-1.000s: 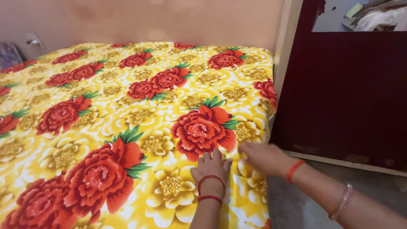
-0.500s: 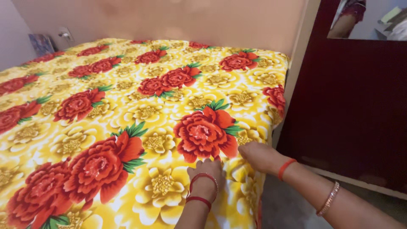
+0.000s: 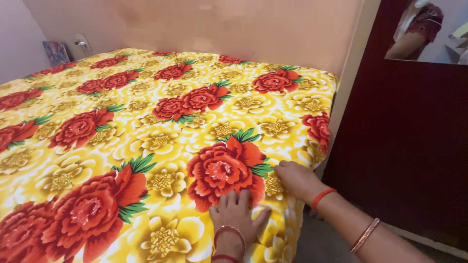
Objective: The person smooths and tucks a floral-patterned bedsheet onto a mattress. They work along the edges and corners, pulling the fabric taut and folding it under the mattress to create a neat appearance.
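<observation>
Head view, looking down across a bed. Bedsheet (image 3: pixel 161 131), yellow with big red flowers, is spread over the whole mattress, from the wall at the top of the frame to the lower edge. Left hand (image 3: pixel 237 214) lies flat on the sheet at lower centre, fingers spread, palm down, gripping nothing. Right hand (image 3: pixel 297 179) rests just right of it at the bed's edge, fingers curled on the cloth near the drop; cannot tell whether it pinches a fold. Hands are near each other, not touching.

Progress, as I judge it: sheet laid and mostly smooth across the top. Slight rumpling remains under the hands, where the cloth hangs over the side. Dark red cabinet (image 3: pixel 409 146) stands close on the right.
</observation>
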